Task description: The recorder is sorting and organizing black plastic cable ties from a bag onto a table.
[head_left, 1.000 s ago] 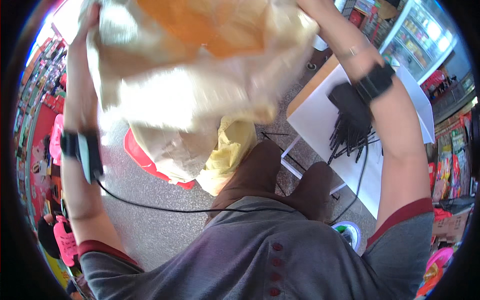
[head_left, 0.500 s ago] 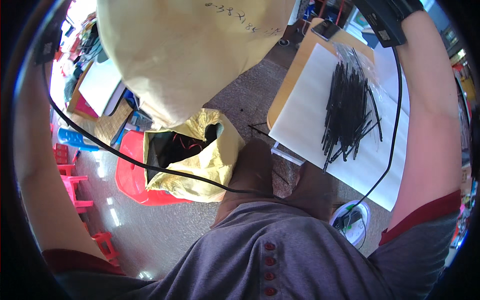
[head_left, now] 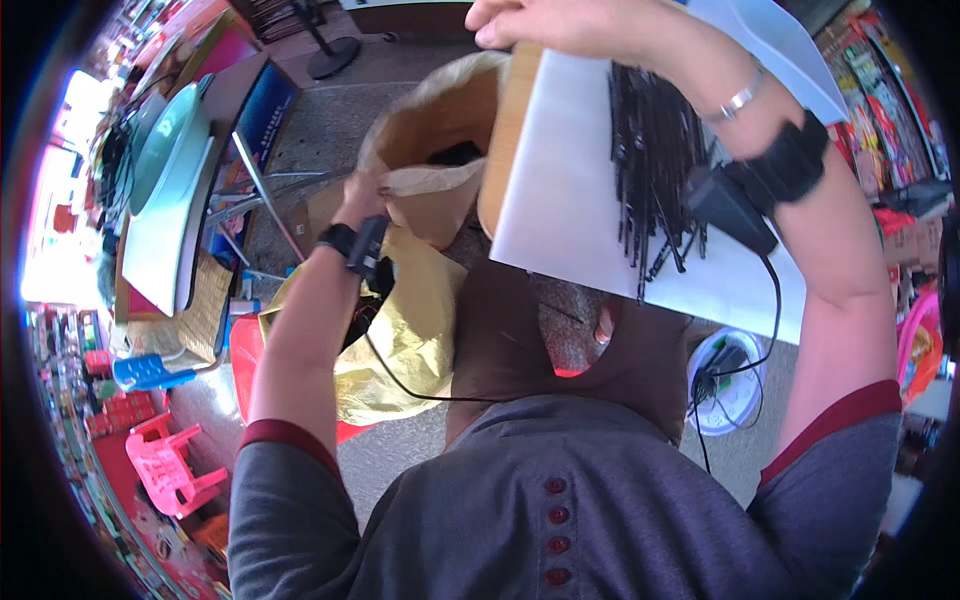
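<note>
A large cream sack with a brown inside (head_left: 425,135) stands upright beyond my knees, its mouth gaping and a small dark thing inside it. My left hand (head_left: 365,197) is closed on the near left part of the sack's rim. At the top, my right hand (head_left: 560,25) is over the table's left edge, fingers apart and bent, holding nothing I can see. Below it, a bundle of thin black strips (head_left: 655,165) lies on a white sheet (head_left: 560,170) on the wooden table (head_left: 505,130). Next to my left forearm is a yellow woven bag (head_left: 405,335) with dark contents.
A white bucket (head_left: 727,385) with black cables stands under the table's near side. Wrist devices trail cords across my lap. To the left are a folded table (head_left: 235,120), a pale green basin (head_left: 170,150), a blue stool (head_left: 150,372) and a pink stool (head_left: 180,465).
The cream sack, held up high before, has come down onto the floor, mouth up. Both hands have come into view, the left at the sack's rim. My view has also shifted.
</note>
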The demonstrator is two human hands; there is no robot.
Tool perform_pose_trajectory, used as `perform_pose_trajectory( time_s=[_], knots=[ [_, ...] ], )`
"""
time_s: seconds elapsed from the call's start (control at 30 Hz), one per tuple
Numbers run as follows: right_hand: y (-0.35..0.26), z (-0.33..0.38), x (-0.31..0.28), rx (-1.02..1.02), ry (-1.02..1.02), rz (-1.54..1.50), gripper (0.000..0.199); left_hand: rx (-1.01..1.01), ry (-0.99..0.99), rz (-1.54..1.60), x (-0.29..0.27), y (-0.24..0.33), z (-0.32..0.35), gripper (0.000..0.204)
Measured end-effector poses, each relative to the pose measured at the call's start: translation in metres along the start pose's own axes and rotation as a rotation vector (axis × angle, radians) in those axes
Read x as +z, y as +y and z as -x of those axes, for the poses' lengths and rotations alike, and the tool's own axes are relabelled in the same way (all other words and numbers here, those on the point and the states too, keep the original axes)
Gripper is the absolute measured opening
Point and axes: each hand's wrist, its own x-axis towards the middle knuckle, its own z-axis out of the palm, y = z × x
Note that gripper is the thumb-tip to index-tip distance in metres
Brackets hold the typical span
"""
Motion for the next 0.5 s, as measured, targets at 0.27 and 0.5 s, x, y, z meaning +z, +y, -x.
perform_pose_trajectory(
  time_s=[0.27, 0.5],
  knots=[
    [-0.019, 0.145, 0.008, -0.008, -0.021, -0.458, 0.025, -0.521, 0.106, 1.713, 0.000, 0.071, 0.016, 0.040],
    [-0.022, 0.237, 0.061, -0.098, -0.025, -0.686, 0.020, -0.090, -0.003, 2.032, -0.105, 0.159, 0.130, 0.021]
  ],
)
